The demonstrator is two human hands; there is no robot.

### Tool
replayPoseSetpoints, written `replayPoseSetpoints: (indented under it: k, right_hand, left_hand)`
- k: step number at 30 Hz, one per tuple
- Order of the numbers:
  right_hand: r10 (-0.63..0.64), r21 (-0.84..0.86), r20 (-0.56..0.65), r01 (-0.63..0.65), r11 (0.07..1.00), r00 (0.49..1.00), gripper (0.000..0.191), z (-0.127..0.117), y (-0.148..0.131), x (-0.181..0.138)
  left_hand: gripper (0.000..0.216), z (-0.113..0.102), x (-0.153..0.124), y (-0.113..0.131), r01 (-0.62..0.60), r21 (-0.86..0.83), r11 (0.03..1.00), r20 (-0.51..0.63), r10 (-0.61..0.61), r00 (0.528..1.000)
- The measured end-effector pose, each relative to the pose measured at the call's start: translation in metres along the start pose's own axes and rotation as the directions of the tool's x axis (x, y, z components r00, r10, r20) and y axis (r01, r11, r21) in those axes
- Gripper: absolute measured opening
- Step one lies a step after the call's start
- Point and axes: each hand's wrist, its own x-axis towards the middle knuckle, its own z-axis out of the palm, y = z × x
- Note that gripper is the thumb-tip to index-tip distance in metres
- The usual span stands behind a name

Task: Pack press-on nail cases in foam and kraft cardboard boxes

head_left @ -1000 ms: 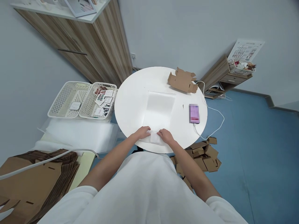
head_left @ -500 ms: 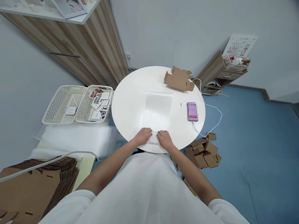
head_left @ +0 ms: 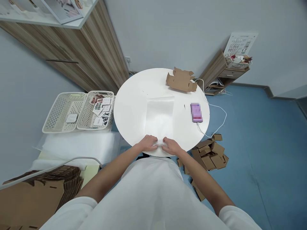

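Observation:
On the round white table [head_left: 130, 111] a translucent white packing sheet [head_left: 160, 116] lies flat, its near end close to the table's front edge. At that near end is a small white bundle [head_left: 160, 143] with the sheet's end around it; what is inside is hidden. My left hand [head_left: 148, 143] grips the bundle's left end with fingers curled over it and the thumb on the near side. Mirroring it, my right hand [head_left: 171, 146] pinches the right end. A short stretch of the bundle shows between them.
An unfolded cardboard box [head_left: 181, 80] and a purple phone-like device [head_left: 196, 112] with a white cable lie on the table. To the left stand two white baskets [head_left: 82, 126], film sheets [head_left: 79, 143] and stacked cardboard [head_left: 31, 201]. Cardboard boxes [head_left: 211, 155] sit on the floor at right.
The white packet lay flatter under my fingertips before; now it is a narrower bundle, gripped at both ends with my thumbs below. My view has shifted slightly.

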Motion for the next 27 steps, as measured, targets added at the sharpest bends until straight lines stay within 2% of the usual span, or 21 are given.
replayPoseSetpoints:
  k: [3, 5, 7, 10, 12, 15, 17, 19, 21, 23, 25, 27]
  right_hand:
    - [0.010, 0.130, -0.075, -0.001, 0.992, 0.997, 0.025, -0.004, 0.005, 0.004]
    - [0.056, 0.170, -0.095, -0.039, 0.985, 0.994, 0.025, -0.008, 0.010, 0.013]
    - [0.110, 0.178, -0.066, -0.097, 0.979, 0.992, 0.026, -0.012, 0.014, 0.025]
    - [0.166, 0.223, -0.018, -0.158, 0.962, 0.986, 0.025, -0.018, 0.019, 0.039]
    - [0.223, 0.284, -0.031, -0.205, 0.937, 0.974, 0.025, -0.019, 0.023, 0.045]
    - [0.336, 0.330, -0.080, -0.293, 0.897, 0.938, 0.023, -0.017, 0.031, 0.049]
    - [0.396, 0.295, -0.134, -0.345, 0.891, 0.908, 0.023, -0.014, 0.037, 0.049]
    - [0.424, 0.200, -0.226, -0.384, 0.901, 0.877, 0.029, -0.010, 0.040, 0.046]
    - [0.370, 0.048, -0.345, -0.377, 0.925, 0.862, 0.037, -0.006, 0.040, 0.042]
    - [0.191, -0.141, -0.393, -0.264, 0.954, 0.900, 0.041, -0.002, 0.038, 0.037]
    - [-0.050, -0.304, -0.306, -0.048, 0.952, 0.951, 0.040, 0.000, 0.034, 0.033]
    - [-0.216, -0.374, -0.174, 0.138, 0.917, 0.961, 0.032, -0.001, 0.032, 0.031]
  left_hand:
    - [0.035, -0.001, 0.000, -0.006, 0.093, -0.112, 0.989, -0.047, -0.099, 0.994]
    - [0.041, -0.004, 0.002, -0.014, 0.169, -0.197, 0.966, -0.033, -0.179, 0.983]
    - [0.040, -0.009, 0.004, -0.024, 0.192, -0.292, 0.937, -0.017, -0.206, 0.978]
    - [0.034, -0.012, 0.006, -0.040, 0.221, -0.406, 0.887, -0.054, -0.265, 0.963]
    - [0.029, -0.011, 0.008, -0.048, 0.316, -0.444, 0.839, -0.075, -0.386, 0.919]
    - [0.030, -0.007, 0.012, -0.054, 0.472, -0.499, 0.727, -0.072, -0.577, 0.813]
    - [0.036, -0.005, 0.014, -0.054, 0.535, -0.505, 0.678, -0.074, -0.651, 0.755]
    - [0.042, -0.003, 0.014, -0.050, 0.558, -0.458, 0.692, -0.130, -0.673, 0.728]
    - [0.048, -0.001, 0.014, -0.043, 0.539, -0.354, 0.765, -0.256, -0.633, 0.731]
    - [0.048, 0.001, 0.012, -0.035, 0.456, -0.210, 0.865, -0.384, -0.502, 0.775]
    - [0.039, 0.002, 0.011, -0.028, 0.306, -0.062, 0.950, -0.428, -0.302, 0.852]
    - [0.036, 0.004, 0.011, -0.023, 0.131, 0.046, 0.990, -0.371, -0.105, 0.923]
